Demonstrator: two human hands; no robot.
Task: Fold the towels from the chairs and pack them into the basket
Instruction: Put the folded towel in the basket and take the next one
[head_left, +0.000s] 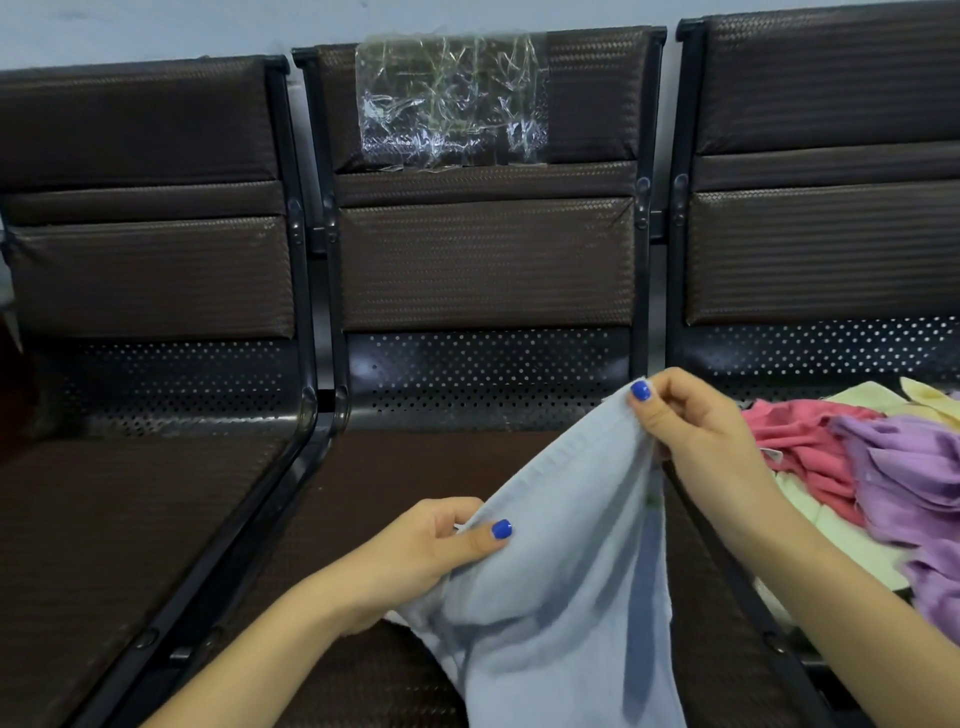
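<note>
Towel in hand: a pale blue towel (561, 597) is hanging nearest the camera, over the middle seat (363, 493) of the bench, its lower part running out of the bottom of the view.
Left hand: the left hand (415, 545) is pinching the towel's lower-left edge, the thumb lying on top of the cloth and the fingers curling behind it.
Right hand: the right hand (691, 421) is holding an upper corner higher up, the thumb and fingers pressing together on the hem.
Grip, overall: both are closing on the same towel, none spread; the cloth between them is sagging, not yet pulled flat.
Fold state: the towel is showing one loose doubling along its right side, but I cannot tell whether that is a deliberate fold; I am judging it as the opening-out step before a first fold.
Waiting pile: just beyond the right forearm, on the right seat (779, 613), unfolded towels are lying in a heap: a pink one (800, 441), a purple one (914, 478), and pale yellow ones (872, 400) at the back.
Basket: it is not appearing in view, so nothing can be said of what is packed.
Far side: a crumpled clear plastic sheet (452, 98) is clinging to the middle backrest.
Progress: by these signs the work is sitting early to midway, with this towel to fold, the heap to follow, and the packing to do.
</note>
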